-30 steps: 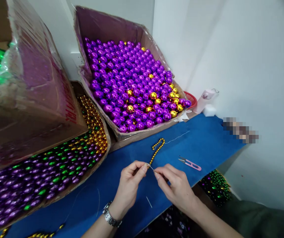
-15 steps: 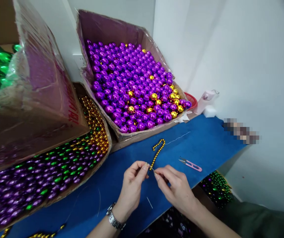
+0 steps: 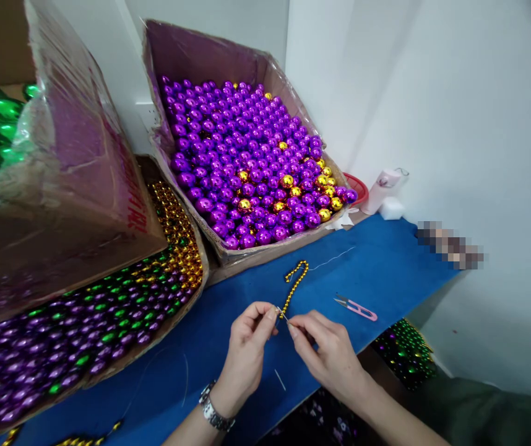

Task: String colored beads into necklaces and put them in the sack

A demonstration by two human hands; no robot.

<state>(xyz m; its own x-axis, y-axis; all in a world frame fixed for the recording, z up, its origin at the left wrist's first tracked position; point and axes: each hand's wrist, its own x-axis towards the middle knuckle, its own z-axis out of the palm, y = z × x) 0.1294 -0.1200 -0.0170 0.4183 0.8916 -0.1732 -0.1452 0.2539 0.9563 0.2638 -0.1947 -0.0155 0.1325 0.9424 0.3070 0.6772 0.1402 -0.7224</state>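
I am looking down at a long table with a bright blue cloth (image 3: 377,260) on it, pushed into a corner of plain white walls. Near me, in the middle, my left hand (image 3: 247,350) and my right hand (image 3: 328,350) meet fingertip to fingertip. Both are closed in a small pinch on the near end of a short string of little shiny gold beads (image 3: 294,284), where a thin thread or needle seems to be, though it is too fine to see well. The gold string lies on the cloth just past my fingers and curls into a hook at its far end, with a thin pale thread (image 3: 335,257) trailing away to the right. I think the work is at an early part: only a short bit is strung, and heaps of beads are left. A pair of small pink thread snips (image 3: 356,307) lies on the cloth to the right, not touched. Far in the middle sits a big brown cardboard box (image 3: 191,52) full of round purple balls with a few gold ones. To the left, a low box (image 3: 186,297) holds strands of purple, green and gold beads, and another cardboard box (image 3: 61,204) leans over it. A shiny metal wristwatch (image 3: 214,414) is on my left wrist.
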